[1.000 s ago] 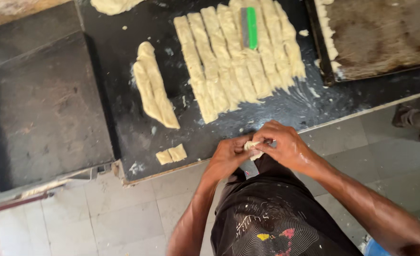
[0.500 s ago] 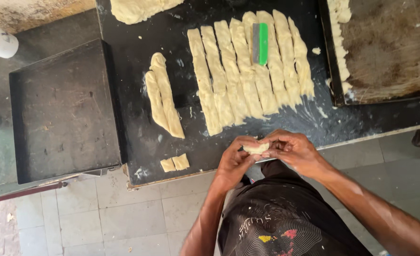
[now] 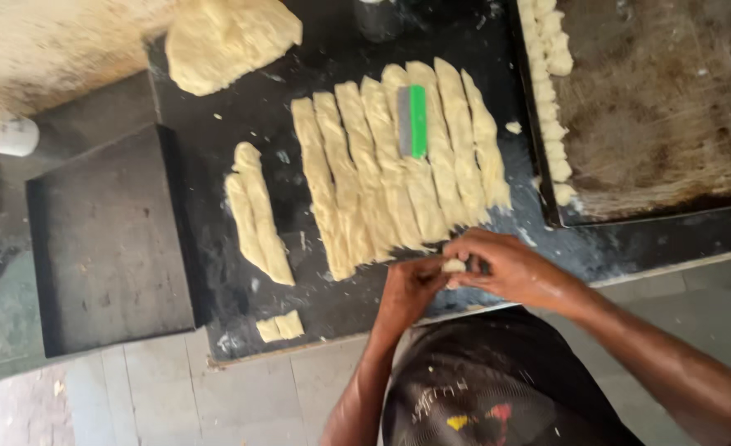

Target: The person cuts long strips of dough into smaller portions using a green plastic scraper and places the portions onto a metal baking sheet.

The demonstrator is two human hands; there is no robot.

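Shaping is the step in hand: past the empty dark tray and the row of dough strips, the left hand and right hand pinch a small dough piece at the table edge, so forming it calls for light, even finger pressure

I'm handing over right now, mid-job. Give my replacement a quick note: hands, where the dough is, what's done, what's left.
Left hand and right hand meet at the counter's near edge, together pinching one small dough piece.
Cut dough strips lie in a row on the dark counter, with the green-handled scraper on top.
Two more strips lie to their left, and two small cut pieces lie near the edge.
Done: a column of shaped pieces lines the right tray.
Left: the strips, the dough mound; the left tray holds nothing.
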